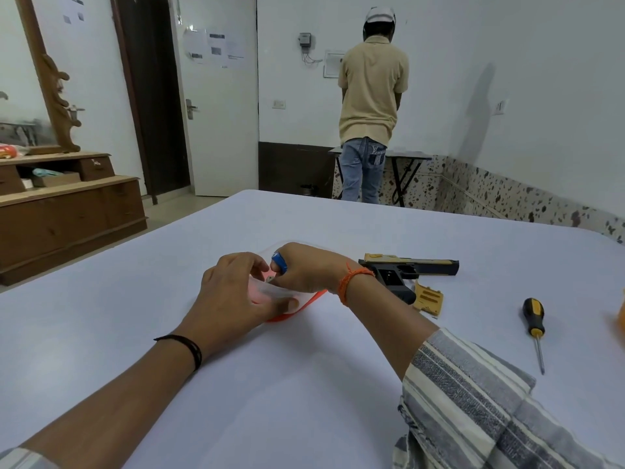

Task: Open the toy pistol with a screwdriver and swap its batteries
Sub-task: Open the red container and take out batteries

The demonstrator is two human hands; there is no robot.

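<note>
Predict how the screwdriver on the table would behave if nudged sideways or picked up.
The screwdriver has a rounded handle and lies flat on the smooth table, so it would probably roll. The thin metal shaft looks stiff; it likely lifts easily with one hand.

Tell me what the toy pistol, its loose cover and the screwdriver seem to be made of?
Toy pistol: likely moulded plastic, matt black with a tan-gold top; its edges look cast.
Loose cover: same tan plastic, thin and ribbed.
Screwdriver: slim bright metal shaft, and a black-and-yellow handle that is probably plastic or rubber.
</note>
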